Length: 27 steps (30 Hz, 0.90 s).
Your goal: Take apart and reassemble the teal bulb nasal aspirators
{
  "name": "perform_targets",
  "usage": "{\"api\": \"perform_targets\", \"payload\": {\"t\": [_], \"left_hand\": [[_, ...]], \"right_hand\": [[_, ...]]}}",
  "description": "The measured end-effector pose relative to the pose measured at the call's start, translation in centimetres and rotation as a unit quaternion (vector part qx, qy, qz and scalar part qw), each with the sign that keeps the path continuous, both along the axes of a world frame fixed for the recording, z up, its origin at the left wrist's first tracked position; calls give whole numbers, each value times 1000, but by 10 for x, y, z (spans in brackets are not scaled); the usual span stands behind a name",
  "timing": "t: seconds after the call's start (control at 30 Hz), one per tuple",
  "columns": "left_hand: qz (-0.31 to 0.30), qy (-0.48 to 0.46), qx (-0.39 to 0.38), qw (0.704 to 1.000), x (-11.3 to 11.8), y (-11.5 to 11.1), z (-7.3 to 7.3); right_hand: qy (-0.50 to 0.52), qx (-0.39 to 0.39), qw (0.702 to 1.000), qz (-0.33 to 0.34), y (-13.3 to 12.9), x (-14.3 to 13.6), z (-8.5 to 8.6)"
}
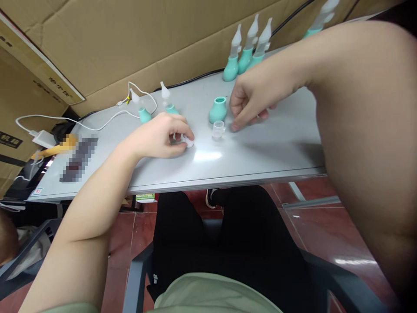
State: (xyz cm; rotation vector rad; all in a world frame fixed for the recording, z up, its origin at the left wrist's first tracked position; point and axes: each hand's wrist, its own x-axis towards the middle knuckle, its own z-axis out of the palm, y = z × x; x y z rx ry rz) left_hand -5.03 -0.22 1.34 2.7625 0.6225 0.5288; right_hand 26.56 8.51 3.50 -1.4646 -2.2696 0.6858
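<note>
My left hand (166, 135) is low over the table, its thumb and fingers closed around a small white nozzle tip (188, 141) that they partly hide. My right hand (252, 98) hovers with loosely curled fingers, the thumb apart from them and nothing visible in its grasp. Just left of it stands an open teal rubber bulb (218, 110), upright and without a nozzle. In front of that bulb sits a small clear plastic cup-shaped connector (218, 129), close to my right thumb but apart from it.
Assembled nasal aspirators with teal bulbs (230, 69) stand at the back right, partly behind my right arm. Two more (144, 114) are behind my left hand. A white cable (107, 124) crosses the left side of the grey table (260, 161). Cardboard (146, 39) lines the back.
</note>
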Motion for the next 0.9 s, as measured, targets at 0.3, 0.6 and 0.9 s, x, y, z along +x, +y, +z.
{"api": "perform_targets", "payload": {"t": [0.3, 0.6, 0.9], "left_hand": [[23, -100, 110, 989, 30, 6, -18], [53, -67, 110, 990, 43, 4, -25], [63, -147, 60, 985, 45, 3, -27]], "right_hand": [[-295, -115, 943, 98, -1, -15, -12], [-326, -108, 939, 35, -7, -22, -5], [-357, -111, 927, 27, -18, -26, 1]]}}
